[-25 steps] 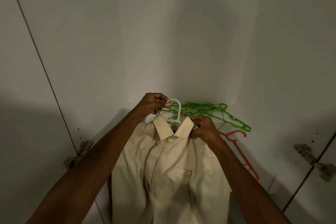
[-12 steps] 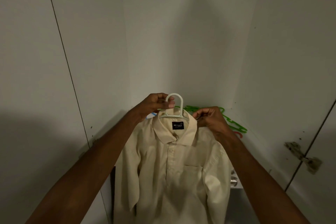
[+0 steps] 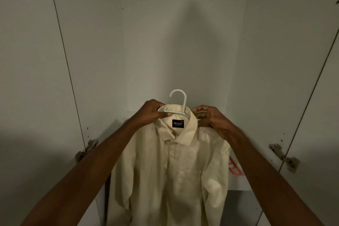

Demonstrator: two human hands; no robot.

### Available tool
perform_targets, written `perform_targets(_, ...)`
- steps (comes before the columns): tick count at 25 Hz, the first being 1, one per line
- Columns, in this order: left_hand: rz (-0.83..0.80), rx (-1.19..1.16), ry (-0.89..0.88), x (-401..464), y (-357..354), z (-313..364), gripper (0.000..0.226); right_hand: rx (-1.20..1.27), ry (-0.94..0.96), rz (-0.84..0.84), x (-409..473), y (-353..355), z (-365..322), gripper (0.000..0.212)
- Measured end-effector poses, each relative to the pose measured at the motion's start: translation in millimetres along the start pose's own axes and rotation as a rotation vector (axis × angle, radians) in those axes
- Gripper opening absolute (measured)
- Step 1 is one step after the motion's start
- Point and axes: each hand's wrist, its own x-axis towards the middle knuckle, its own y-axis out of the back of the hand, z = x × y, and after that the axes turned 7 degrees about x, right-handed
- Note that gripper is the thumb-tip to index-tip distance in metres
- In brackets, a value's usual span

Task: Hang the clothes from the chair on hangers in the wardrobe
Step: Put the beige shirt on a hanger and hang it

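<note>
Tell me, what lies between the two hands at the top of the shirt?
In the head view, the white hanger and the shirt collar with its black label lie between the left hand and right hand.

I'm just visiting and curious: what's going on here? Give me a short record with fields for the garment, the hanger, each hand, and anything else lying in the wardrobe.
garment: cream shirt, collar open, dark label showing, draped on the hanger
hanger: white hanger, hook upright, not on any rail
left hand: grips the collar and hanger's left shoulder
right hand: pinches the shirt's right shoulder
other: red hanger on the wardrobe shelf, partly hidden by the shirt
rail: not in view
</note>
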Motion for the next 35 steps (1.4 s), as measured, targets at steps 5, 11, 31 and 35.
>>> perform_targets(5, 0.189, -0.048, 0.036, -9, 10, 39, 0.017, -0.455, -0.045, 0.016, -26, 47, -5, 0.047)
perform_targets(11, 0.107, 0.131, 0.106, -15, 27, 75, 0.067, -0.260, 0.183, 0.044, -60, 59, -37, 0.030)
perform_targets(31, 0.313, 0.474, -0.089, -5, 128, 76, 0.061, -0.256, 0.345, 0.295, -100, 109, -195, 0.024)
perform_targets(35, 0.316, 0.514, -0.113, 18, 142, 73, 0.061, -0.156, 0.245, 0.285, -113, 115, -228, 0.029)
